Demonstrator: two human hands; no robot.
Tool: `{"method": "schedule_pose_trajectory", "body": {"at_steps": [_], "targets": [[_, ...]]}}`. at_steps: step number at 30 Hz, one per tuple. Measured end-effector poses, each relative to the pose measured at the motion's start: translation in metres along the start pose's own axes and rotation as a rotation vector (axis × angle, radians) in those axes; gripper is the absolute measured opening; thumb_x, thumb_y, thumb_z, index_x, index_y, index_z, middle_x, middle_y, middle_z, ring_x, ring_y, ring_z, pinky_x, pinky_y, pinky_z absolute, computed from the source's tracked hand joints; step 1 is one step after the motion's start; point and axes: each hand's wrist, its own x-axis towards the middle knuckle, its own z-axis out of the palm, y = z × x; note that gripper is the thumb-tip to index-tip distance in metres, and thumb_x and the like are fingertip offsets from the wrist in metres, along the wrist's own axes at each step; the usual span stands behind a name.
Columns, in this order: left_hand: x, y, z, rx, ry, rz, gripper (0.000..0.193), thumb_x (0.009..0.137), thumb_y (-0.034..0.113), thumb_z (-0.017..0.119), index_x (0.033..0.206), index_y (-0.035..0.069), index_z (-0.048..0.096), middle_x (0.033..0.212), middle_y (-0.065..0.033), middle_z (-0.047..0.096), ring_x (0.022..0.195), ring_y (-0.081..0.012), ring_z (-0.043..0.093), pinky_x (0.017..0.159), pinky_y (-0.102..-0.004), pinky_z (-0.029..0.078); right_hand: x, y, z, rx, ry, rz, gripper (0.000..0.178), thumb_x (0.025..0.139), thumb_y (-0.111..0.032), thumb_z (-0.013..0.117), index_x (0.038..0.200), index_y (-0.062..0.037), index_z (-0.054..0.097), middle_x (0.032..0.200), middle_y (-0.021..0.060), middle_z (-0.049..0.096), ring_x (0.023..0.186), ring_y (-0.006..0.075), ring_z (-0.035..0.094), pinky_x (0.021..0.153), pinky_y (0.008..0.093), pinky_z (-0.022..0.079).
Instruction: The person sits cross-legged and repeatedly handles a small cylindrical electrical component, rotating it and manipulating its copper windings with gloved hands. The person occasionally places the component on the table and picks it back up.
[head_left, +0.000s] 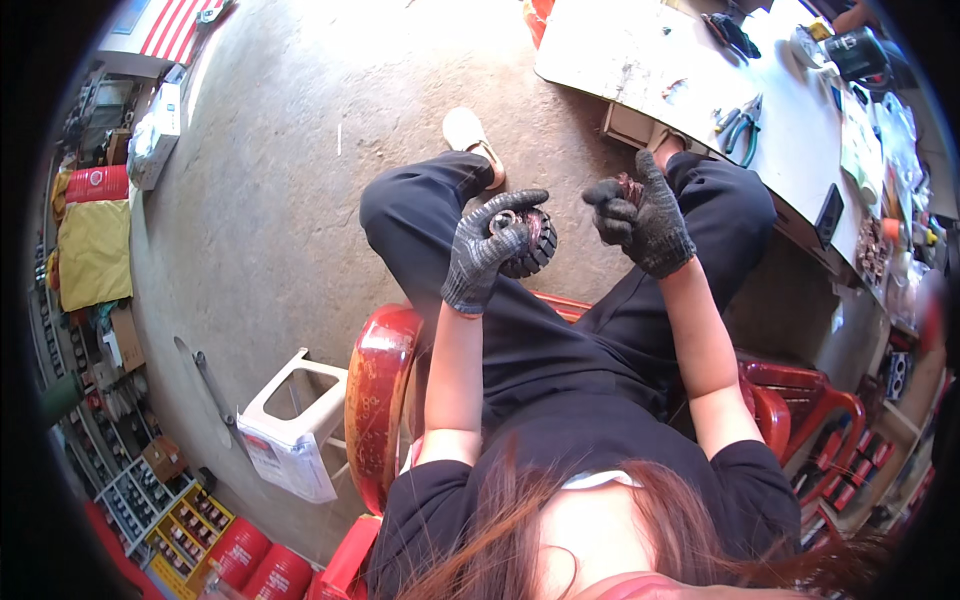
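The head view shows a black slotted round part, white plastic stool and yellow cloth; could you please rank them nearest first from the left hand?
1. Black slotted round part, in the left hand.
2. White plastic stool, lower left.
3. Yellow cloth, far left.

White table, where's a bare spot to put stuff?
The white table is mostly bare at its left corner, left of the pliers, and between them and the black slab. Its right side is crowded: plastic bags, a black can.
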Motion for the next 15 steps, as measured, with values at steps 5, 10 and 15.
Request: {"method": "schedule_pose_trajectory", "body": {"at_steps": [5,10,15], "targets": [[-0.001,-0.014,0.001,-0.022,-0.111,0.065,0.051,0.076,0.026,0.071,0.116,-0.005,0.062,0.138,-0.0165,0.046,0.109,-0.0174,0.056,0.091,-0.0309,0.046,0.0,-0.001,0.006,0.149,-0.086,-0.071,0.079,0.093,-0.064,0.035,0.106,0.0107,0.058,0.057,-0.0074,0.029,0.052,0.0087,0.034,0.046,0.0227,0.027],[-0.001,-0.008,0.011,0.117,-0.204,-0.011,0.051,0.074,0.017,0.072,0.12,-0.003,0.06,0.141,-0.0144,0.044,0.108,-0.0179,0.057,0.094,-0.0325,0.046,-0.006,-0.006,0.015,0.177,-0.124,-0.08,0.074,0.094,-0.061,0.037,0.103,0.0087,0.058,0.057,-0.0073,0.031,0.052,0.0087,0.035,0.046,0.0224,0.029],[-0.003,-0.007,0.01,0.1,-0.275,-0.205,0.072,0.072,0.023,0.077,0.134,-0.001,0.048,0.135,-0.0136,0.05,0.105,-0.017,0.059,0.09,-0.0315,0.049,-0.012,-0.013,0.013,0.124,-0.128,-0.143,0.071,0.094,-0.06,0.037,0.104,0.0072,0.058,0.057,-0.0069,0.031,0.051,0.0088,0.034,0.046,0.0229,0.028]]}}
